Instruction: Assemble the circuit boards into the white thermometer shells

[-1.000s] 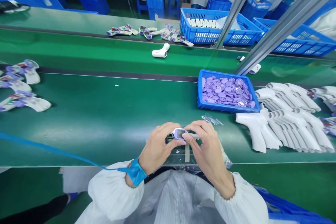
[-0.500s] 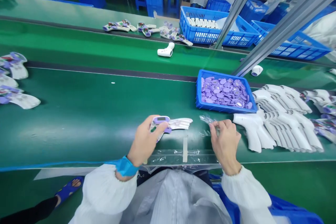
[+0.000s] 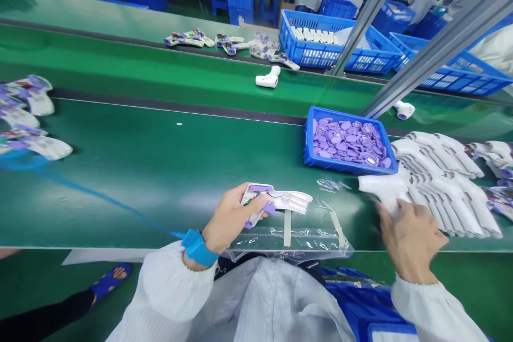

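My left hand [image 3: 234, 212] holds an open thermometer half-shell [image 3: 294, 201], white, with purple parts and thin wires inside, its handle pointing right. My right hand [image 3: 414, 232] has thumb and fingers round the handle of a white gun-shaped shell [image 3: 385, 186], at the near left of a stack of similar shells [image 3: 452, 197]. Between the hands, small clear film pieces [image 3: 332, 185] lie on the green table [image 3: 160, 171]. Behind them stands a blue tray [image 3: 348, 164] full of purple oval parts [image 3: 344, 139].
A clear bag [image 3: 256, 239] is taped at the near edge. A blue cord [image 3: 116, 200] runs left from my wristband [image 3: 199, 248]. Thermometer assemblies [image 3: 36, 141] lie far left. A white thermometer [image 3: 268, 78] lies on the belt behind. A metal post [image 3: 436, 37] slants across the right.
My right hand has left the clear film and moved right to the white shells. The half-shell in my left hand has turned, its dark display no longer showing. The blue cord has lifted.
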